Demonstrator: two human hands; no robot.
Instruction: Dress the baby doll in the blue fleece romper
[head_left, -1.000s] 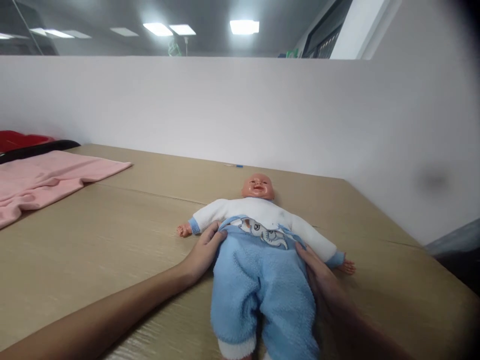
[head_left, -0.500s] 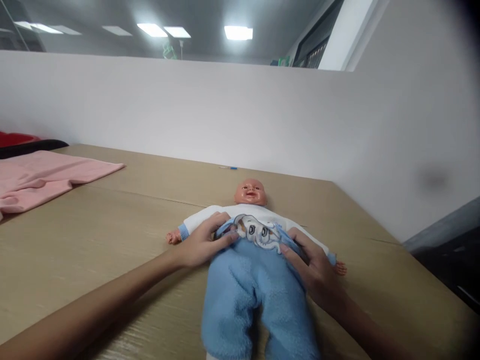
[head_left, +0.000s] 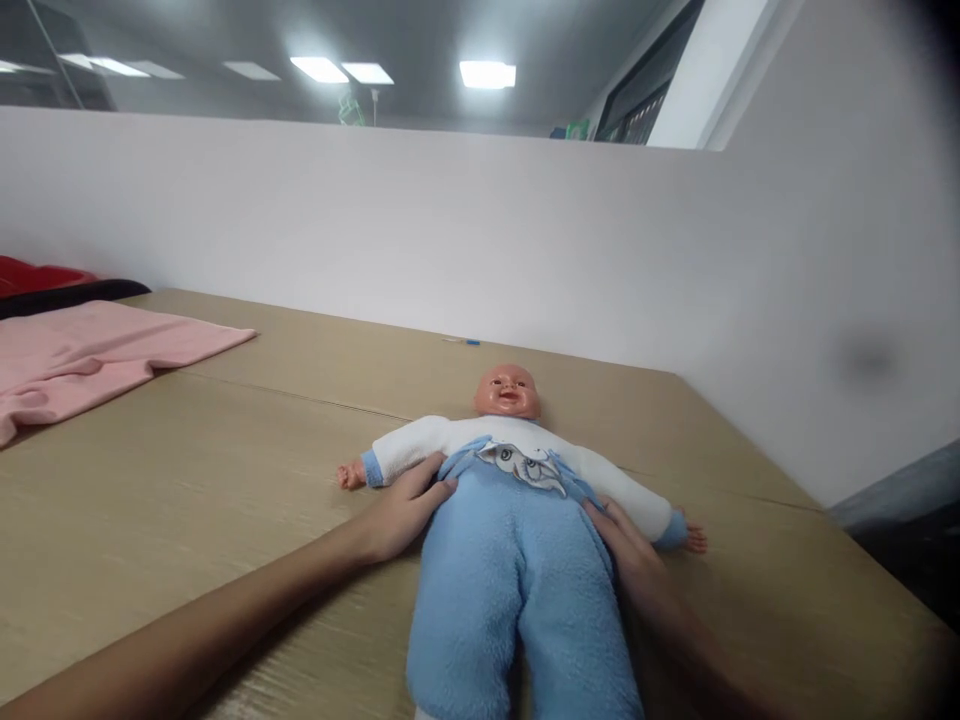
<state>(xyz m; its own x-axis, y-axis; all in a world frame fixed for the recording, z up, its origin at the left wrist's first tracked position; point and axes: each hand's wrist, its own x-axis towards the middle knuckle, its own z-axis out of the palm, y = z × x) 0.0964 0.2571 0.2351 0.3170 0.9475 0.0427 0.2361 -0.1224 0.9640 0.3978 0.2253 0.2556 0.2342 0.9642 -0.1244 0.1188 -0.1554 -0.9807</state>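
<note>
A baby doll [head_left: 508, 392] lies on its back, head away from me and arms spread. It wears a white shirt [head_left: 420, 442] with blue cuffs and a printed cartoon face [head_left: 517, 462] on the front. Fuzzy blue pants [head_left: 476, 590] cover its legs, their top edge reaching over the lower part of the print. My left hand [head_left: 405, 512] grips the pants at the left side of the waist, thumb on top. At the right side of the waist, my right hand [head_left: 628, 545] holds the pants, its fingers partly hidden behind the cloth.
The doll rests on a wooden table [head_left: 300, 430] that meets a white wall [head_left: 375, 220]. Pink cloth [head_left: 97, 350] is spread at the left, in front of a red item [head_left: 45, 275] with a black edge. A small blue-tipped stick [head_left: 471, 342] lies near the wall.
The pants' waist has come up higher over the shirt, covering more of the print. Both hands have moved outward to the sides of the waist. The view has shifted slightly.
</note>
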